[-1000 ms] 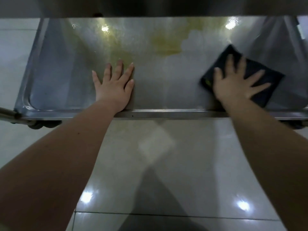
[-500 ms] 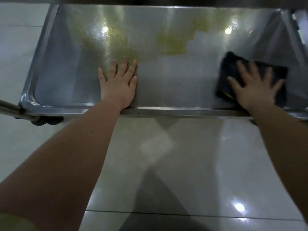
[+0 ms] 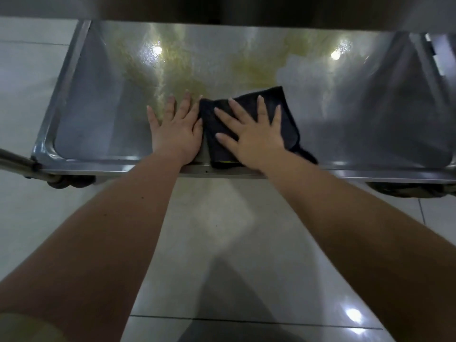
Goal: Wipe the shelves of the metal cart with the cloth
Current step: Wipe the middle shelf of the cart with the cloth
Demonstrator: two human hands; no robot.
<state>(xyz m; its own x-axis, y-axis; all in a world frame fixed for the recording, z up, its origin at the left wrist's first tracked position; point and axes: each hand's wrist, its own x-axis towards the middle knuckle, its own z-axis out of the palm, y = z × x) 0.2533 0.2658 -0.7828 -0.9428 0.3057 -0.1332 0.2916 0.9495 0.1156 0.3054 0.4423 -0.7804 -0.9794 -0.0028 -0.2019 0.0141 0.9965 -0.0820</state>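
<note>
Both the left hand (image 3: 176,130) and the right hand (image 3: 256,134) lie flat, fingers spread, on the cart shelf (image 3: 357,124). The right presses the dark cloth (image 3: 272,101), right up against the left. The cloth's near edge overlaps the front rim and could slip off, and the yellowish smear (image 3: 251,70) behind may only get spread about.

Dim, cool-toned light overall. The source shows only as reflections: two small blown-out glare spots on the metal shelf (image 3: 370,107), left and right of centre, and a third on the glossy floor (image 3: 222,230) at lower right. Dark wedge-shaped shadow (image 3: 222,292) on the floor, bottom centre. Top band underexposed. Shelf rim bows toward the frame edges (wide-angle). Picture soft throughout, near foreground blurriest.
</note>
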